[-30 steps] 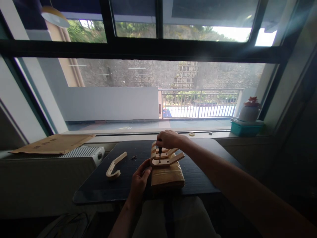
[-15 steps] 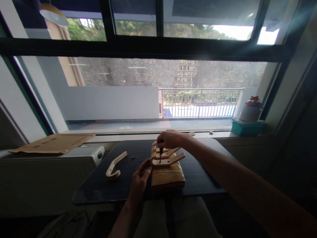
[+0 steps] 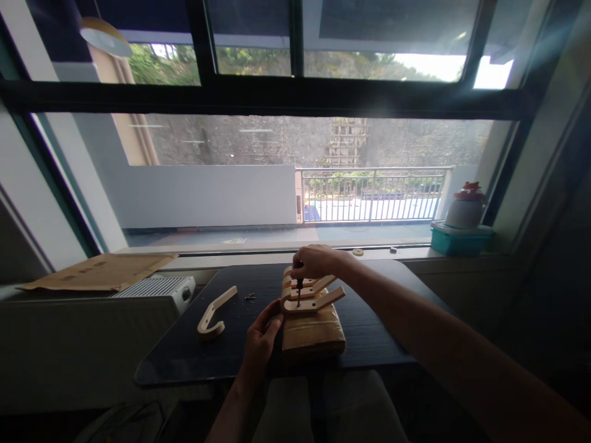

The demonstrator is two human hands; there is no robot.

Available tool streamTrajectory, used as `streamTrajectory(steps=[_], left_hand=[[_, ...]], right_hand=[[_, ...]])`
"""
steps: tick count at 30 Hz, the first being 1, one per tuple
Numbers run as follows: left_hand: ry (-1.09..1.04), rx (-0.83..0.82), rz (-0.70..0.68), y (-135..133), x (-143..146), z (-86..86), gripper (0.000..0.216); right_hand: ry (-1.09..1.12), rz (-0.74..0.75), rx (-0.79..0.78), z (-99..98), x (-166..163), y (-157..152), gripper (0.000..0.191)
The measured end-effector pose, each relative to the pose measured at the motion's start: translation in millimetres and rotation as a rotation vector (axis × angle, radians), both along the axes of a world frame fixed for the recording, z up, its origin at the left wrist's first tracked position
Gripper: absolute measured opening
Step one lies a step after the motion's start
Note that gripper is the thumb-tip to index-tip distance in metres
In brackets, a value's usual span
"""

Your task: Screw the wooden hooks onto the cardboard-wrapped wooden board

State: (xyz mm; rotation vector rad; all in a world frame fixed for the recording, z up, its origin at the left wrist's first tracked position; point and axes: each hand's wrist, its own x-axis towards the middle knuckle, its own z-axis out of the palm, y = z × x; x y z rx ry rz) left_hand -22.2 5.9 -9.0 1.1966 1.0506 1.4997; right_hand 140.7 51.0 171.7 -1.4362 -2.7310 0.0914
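My right hand (image 3: 314, 261) is closed around the handle of a dark screwdriver (image 3: 300, 284). The screwdriver stands upright, its tip at a hole in the nearest pale wooden hook (image 3: 302, 306). This hook lies across a wooden board (image 3: 314, 332), with more such hooks in a row behind it. My left hand (image 3: 262, 332) grips the left side, thumb and fingers at the hook's curved end; its exact contact with the board is partly hidden. Another wooden hook (image 3: 213, 317) lies loose to the left, and a few small screws (image 3: 250, 296) lie near it.
The dark table (image 3: 184, 363) stands against a window sill. A radiator (image 3: 159, 288) with a brown paper envelope (image 3: 96, 271) on it is at the left. On the sill are a tape roll (image 3: 357, 251) and a teal box (image 3: 462, 240) under a white jar (image 3: 464, 212).
The whole view has shifted slightly down in the picture. Both hands keep their places at the hook, and the screwdriver stays upright in the same spot.
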Motion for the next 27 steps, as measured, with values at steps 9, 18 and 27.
streamTrajectory(steps=[9,18,27], left_hand=[[-0.005,-0.018,-0.002,-1,2,0.5,0.043],[-0.010,-0.008,0.000,-1,2,-0.4,0.047],[0.001,0.010,0.022,-1,1,1.5,0.044]], right_hand=[[0.028,0.074,-0.043,3.9,2,-8,0.024],[0.066,-0.008,-0.044,-4.9,0,-4,0.028],[0.040,0.002,-0.032,2.9,3,-4,0.028]])
